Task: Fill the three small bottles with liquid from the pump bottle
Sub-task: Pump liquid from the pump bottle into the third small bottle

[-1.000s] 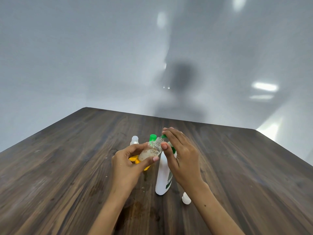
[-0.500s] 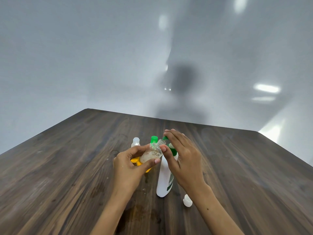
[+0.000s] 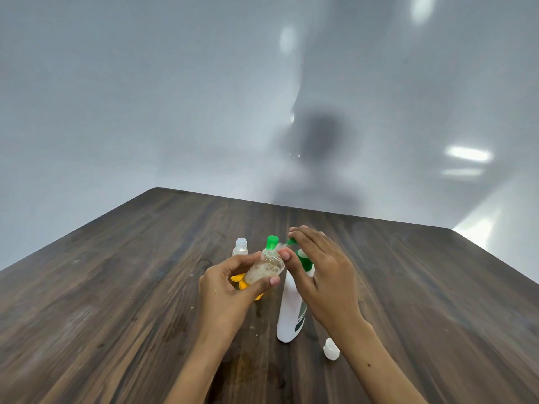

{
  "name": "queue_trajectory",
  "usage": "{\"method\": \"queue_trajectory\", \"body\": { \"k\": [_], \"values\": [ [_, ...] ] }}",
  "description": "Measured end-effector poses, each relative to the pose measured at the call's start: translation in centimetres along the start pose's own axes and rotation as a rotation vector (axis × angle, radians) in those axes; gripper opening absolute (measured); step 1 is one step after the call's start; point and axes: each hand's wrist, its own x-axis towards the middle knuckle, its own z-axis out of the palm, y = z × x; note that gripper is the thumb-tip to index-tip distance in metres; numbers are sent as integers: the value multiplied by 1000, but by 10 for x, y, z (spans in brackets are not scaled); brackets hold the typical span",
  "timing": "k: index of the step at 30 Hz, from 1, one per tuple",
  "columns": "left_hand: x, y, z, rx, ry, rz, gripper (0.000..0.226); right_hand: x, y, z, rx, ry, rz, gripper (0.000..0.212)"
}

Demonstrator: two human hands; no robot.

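Observation:
My left hand (image 3: 226, 287) grips a small clear bottle (image 3: 264, 268), tilted with its open neck toward the green pump nozzle (image 3: 291, 242). Pale foamy liquid fills its lower part. The white pump bottle (image 3: 290, 310) stands upright on the table. My right hand (image 3: 323, 275) lies over its green pump head with fingers stretched across the top, and the thumb touches the small bottle's neck. Behind my left hand stand a small bottle with a clear cap (image 3: 240, 246) and a green-capped one (image 3: 272, 242).
A yellow piece (image 3: 237, 279) shows under my left hand; what it is cannot be told. A loose white cap (image 3: 331, 349) lies by my right wrist. The dark wooden table (image 3: 116, 287) has damp stains near its front, and a grey wall rises behind it.
Both hands with the small bottle and the pump head sit slightly lower in the view. The grips look the same.

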Motion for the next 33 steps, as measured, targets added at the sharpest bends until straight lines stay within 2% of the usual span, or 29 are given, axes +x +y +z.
{"method": "queue_trajectory", "body": {
  "k": [6,12,16,22,33],
  "values": [
    [0,4,2,-21,-19,1,46,0,1,-2,-14,-37,-7,65],
    [-1,5,3,-15,-24,1,45,-1,3,-6,37,-73,-4,75],
    [-4,7,4,-38,-25,-5,54,-5,0,-3,34,-66,0,73],
    [-1,7,2,-29,-20,-19,43,2,4,-8,-12,-120,-30,78],
    [-2,6,5,-26,-23,-41,44,4,6,-13,9,-157,-54,76]
  ]
}}
